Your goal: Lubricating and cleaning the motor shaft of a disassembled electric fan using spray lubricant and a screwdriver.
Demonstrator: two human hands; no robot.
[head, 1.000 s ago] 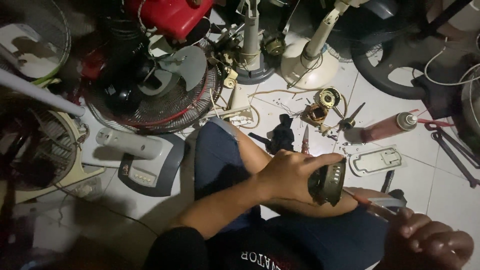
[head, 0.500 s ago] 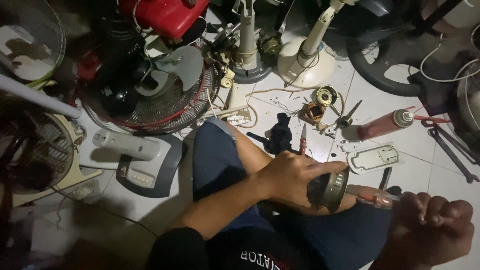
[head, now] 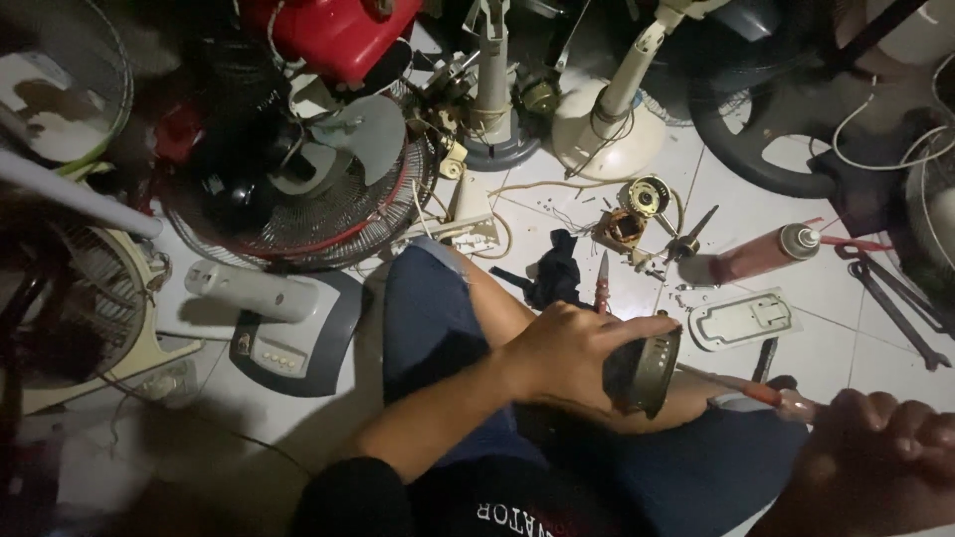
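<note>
Metal motor housing [head: 645, 376] stays clamped in my left hand [head: 567, 353] over the knee, right hand [head: 875, 452] fisted on the screwdriver [head: 766, 393], tip now drawn in against the housing rim

head view, steeply down, close over lap

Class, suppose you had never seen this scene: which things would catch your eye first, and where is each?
First, the left hand at centre, gripping a round metal motor housing over the knee, while the right hand at lower right points a screwdriver at it. Next, the red casing at the top, above a caged fan. A red spray can lies on the white tiles at right.
</note>
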